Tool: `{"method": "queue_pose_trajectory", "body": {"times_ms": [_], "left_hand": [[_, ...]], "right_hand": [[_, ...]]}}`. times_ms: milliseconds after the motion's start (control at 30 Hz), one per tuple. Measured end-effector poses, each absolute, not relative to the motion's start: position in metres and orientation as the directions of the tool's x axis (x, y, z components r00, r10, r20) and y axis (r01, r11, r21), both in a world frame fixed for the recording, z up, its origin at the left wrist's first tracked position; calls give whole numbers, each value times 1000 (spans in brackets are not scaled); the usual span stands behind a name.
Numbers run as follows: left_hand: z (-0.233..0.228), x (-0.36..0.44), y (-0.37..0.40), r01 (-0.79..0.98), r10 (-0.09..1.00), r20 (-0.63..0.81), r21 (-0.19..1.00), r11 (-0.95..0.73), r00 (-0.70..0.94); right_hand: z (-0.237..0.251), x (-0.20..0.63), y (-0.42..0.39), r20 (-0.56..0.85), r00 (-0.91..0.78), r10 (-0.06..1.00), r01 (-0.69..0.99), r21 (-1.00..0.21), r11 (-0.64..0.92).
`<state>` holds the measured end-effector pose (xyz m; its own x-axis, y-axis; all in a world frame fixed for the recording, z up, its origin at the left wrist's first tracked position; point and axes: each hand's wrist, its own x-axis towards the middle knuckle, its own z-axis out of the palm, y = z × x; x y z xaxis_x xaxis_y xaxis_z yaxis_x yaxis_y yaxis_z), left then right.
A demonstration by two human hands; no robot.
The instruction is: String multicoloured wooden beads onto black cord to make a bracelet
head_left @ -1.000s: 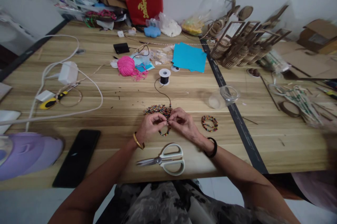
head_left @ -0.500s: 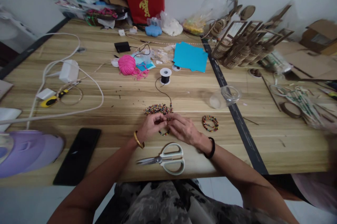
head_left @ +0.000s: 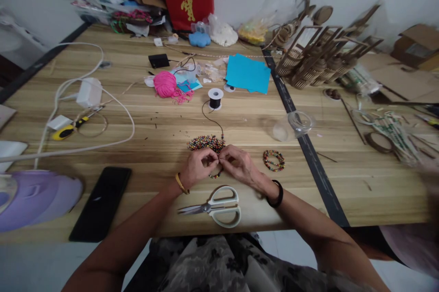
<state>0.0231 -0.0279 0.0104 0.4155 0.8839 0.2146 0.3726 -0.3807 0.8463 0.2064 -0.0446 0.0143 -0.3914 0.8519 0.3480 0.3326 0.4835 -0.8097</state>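
Observation:
My left hand and my right hand meet at the front middle of the table, thumb and fingers pinched. Between the fingertips they hold a beaded cord, whose coloured beads curve below. Just what each fingertip grips is too small to make out. Behind the hands lies a heap of small multicoloured beads. Black cord runs from the beads back to a white spool. Scissors with pale handles lie in front of my hands. To the right rests a finished-looking coil of beads.
On the left are a black phone, a purple appliance, a white cable and a yellow-handled tool. Pink yarn, blue sheets and a clear plastic container lie farther back. Bamboo models stand at the right.
My hands have shifted slightly, and both now pinch with their fingertips together over the beaded cord. My right hand's fingers have drawn into a rounder curl. Scissors, spool and bead coil stay put.

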Motion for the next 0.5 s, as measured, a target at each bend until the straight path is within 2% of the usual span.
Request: {"method": "queue_pose_trajectory", "body": {"times_ms": [133,233,367,500], "left_hand": [[13,23,-30,402,860,279,794,-457,426],[14,23,-29,405,866,262,801,-442,426],[13,23,-28,371,896,174,865,-337,407],[11,23,-27,289,914,106,929,-232,392]], "right_hand": [[16,206,-46,196,-358,913,256,-920,298],[15,204,-46,163,-333,929,184,-955,234],[12,203,-45,186,-291,939,168,-956,241],[10,203,-46,246,-271,931,242,-918,313]]}}
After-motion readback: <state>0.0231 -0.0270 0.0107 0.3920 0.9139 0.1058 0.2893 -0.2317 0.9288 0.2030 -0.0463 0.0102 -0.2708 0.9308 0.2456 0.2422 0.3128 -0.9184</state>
